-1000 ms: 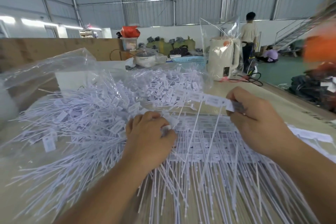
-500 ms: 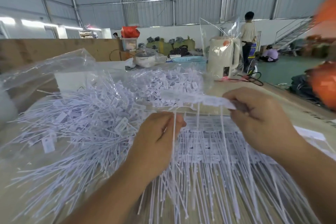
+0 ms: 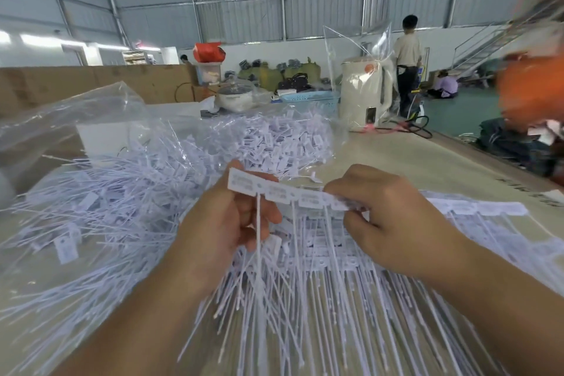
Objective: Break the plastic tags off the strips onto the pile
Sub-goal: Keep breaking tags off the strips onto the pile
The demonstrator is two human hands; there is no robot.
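- A pale beige surface (image 3: 406, 162) fills the lower view, inside a large hall with grey corrugated metal walls and steel roof beams.
- Toward 12 o'clock at the surface's far edge stand a cream electric kettle (image 3: 364, 91), a lidded pot (image 3: 236, 96) and a light blue basket (image 3: 308, 98).
- At 1 o'clock a person in a light shirt (image 3: 407, 61) stands with their back turned; a metal staircase (image 3: 494, 40) rises at 2 o'clock, above a green floor.
- At 3 o'clock sits a blurred orange shape (image 3: 528, 88).
- A pile of loose white tags (image 3: 122, 210) spreads from 9 to 11 o'clock, partly lying in a clear plastic bag (image 3: 76, 119).
- Unbroken strips (image 3: 329, 256) lie in rows at centre, their thin tails fanning toward 6 o'clock.
- The left hand (image 3: 225, 223), just left of centre, curls its fingers and pinches the left end of one raised strip of tags (image 3: 283, 192).
- The right hand (image 3: 390, 217), just right of centre, pinches the strip's other end between thumb and fingers.
- The raised strip hangs level between the two hands, above the rows, with its tails dangling down.
- Small print shows on each tag, too fine to read.
- Dark writing on the surface at 3 o'clock is illegible.
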